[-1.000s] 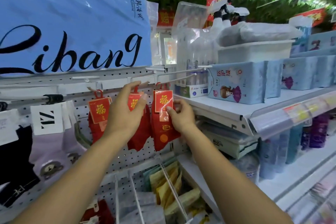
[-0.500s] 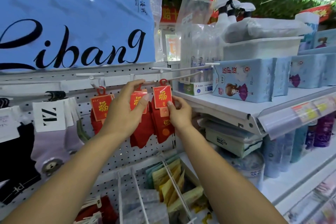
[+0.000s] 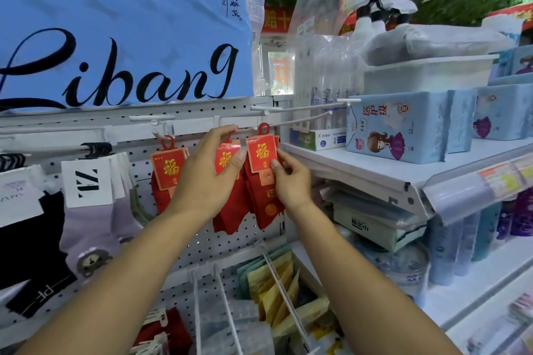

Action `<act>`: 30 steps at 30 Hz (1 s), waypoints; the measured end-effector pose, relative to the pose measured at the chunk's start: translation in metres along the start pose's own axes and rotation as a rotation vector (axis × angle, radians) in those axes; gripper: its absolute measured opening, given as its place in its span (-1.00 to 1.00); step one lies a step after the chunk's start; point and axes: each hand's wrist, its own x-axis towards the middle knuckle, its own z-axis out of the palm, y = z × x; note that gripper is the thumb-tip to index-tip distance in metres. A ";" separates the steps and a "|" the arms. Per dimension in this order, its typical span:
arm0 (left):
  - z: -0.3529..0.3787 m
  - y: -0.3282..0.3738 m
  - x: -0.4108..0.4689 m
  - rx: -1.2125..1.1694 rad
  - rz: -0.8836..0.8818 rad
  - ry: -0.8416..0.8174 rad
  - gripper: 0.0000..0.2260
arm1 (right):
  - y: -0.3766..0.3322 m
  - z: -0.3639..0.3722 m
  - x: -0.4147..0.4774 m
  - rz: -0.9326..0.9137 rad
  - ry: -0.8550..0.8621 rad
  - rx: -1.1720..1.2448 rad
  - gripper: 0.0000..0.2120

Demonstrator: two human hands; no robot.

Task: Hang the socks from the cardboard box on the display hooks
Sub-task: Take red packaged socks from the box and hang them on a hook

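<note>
Red socks with red-and-gold card labels hang in three bunches on white display hooks on the pegboard (image 3: pixel 202 228). My left hand (image 3: pixel 207 170) grips the middle bunch (image 3: pixel 230 210), thumb on its card and fingers up at the hook. My right hand (image 3: pixel 288 179) pinches the lower right edge of the card on the right pair of red socks (image 3: pixel 262 153), whose red hanger loop sits on a long white hook (image 3: pixel 302 119). A third red pair (image 3: pixel 167 167) hangs free to the left. The cardboard box is not in view.
Lilac and black socks (image 3: pixel 86 210) hang further left under a big blue "Libang" sign (image 3: pixel 124 37). A white shelf (image 3: pixel 375 173) with blue packs juts out on the right. Wire bins (image 3: pixel 274 297) with yellow packets sit below.
The right pair's hanger loop has slid back along the hook toward the pegboard, and both hands have followed it slightly upward and inward.
</note>
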 end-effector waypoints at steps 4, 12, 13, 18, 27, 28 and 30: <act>-0.001 0.001 0.001 0.005 -0.004 -0.002 -0.62 | -0.009 -0.001 0.003 0.052 0.018 0.080 -0.69; -0.002 0.003 0.001 0.035 -0.025 -0.019 -0.63 | 0.001 -0.007 -0.004 0.109 0.081 -0.029 -0.74; -0.002 0.003 0.002 0.038 -0.027 -0.026 -0.62 | -0.001 -0.007 -0.004 0.111 0.080 -0.067 -0.76; -0.007 0.008 0.001 0.047 -0.037 -0.067 -0.61 | -0.012 -0.012 -0.009 0.084 0.088 -0.256 -0.72; -0.037 0.006 -0.044 0.176 -0.038 -0.183 -0.46 | -0.042 -0.044 -0.074 -0.066 -0.059 -0.326 -0.62; -0.042 0.002 -0.054 0.193 -0.023 -0.198 -0.47 | -0.048 -0.047 -0.086 -0.074 -0.086 -0.337 -0.61; -0.054 -0.004 -0.076 0.207 -0.008 -0.209 -0.48 | -0.057 -0.048 -0.111 -0.064 -0.151 -0.345 -0.61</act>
